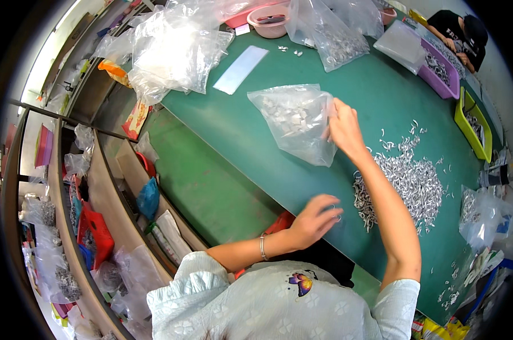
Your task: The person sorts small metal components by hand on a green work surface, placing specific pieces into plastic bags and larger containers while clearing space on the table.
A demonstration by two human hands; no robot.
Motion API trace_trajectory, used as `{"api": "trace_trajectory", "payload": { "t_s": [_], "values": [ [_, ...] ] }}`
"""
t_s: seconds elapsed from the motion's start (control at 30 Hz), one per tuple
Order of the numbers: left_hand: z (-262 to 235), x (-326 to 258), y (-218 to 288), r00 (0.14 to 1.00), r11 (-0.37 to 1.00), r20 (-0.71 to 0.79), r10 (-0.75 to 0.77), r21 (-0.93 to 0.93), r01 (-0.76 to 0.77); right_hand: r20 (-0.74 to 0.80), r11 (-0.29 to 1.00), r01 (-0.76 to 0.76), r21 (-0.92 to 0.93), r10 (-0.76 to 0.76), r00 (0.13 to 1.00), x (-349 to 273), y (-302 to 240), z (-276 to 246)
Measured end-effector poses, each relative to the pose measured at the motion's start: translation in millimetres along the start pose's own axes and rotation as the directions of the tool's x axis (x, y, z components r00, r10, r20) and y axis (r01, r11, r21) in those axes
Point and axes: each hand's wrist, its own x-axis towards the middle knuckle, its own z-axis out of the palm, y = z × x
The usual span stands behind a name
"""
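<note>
My right hand (345, 129) is closed on the right edge of a clear plastic bag (319, 148). Small pale pieces (293, 118) lie inside the bag, too blurred through the plastic to name. Near the table's front edge my left hand (316, 220) hovers with its fingers apart and loosely bent. A small shiny bit shows by its fingertips; whether it is held or worn I cannot tell. To the right of that hand spreads a large pile of small curved silver metal pieces (412, 190), partly hidden behind my right forearm.
The green table (239, 136) carries a pale flat strip (241, 69), a heap of clear bags (174, 51), a pink bowl (269, 21), a purple bin (438, 71) and a lime-green bin (473, 124). A co-worker (457, 34) sits at the far right. Shelves (106, 192) stand left.
</note>
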Motion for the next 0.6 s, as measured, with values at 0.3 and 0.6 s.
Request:
{"api": "trace_trajectory", "payload": {
  "t_s": [0.3,0.6],
  "values": [
    [-99.5,122.5,-81.4,0.814,0.929,-0.493,-0.307,-0.342,0.143,0.206,0.914,-0.007,0.405,-0.084,0.975,47.5,-118.8,10.0],
    [-214.4,116.6,-74.2,0.746,0.957,-0.656,-0.114,-0.273,-0.095,0.334,0.771,0.157,0.617,-0.437,0.835,32.4,-200.0,68.6]
  ]
}}
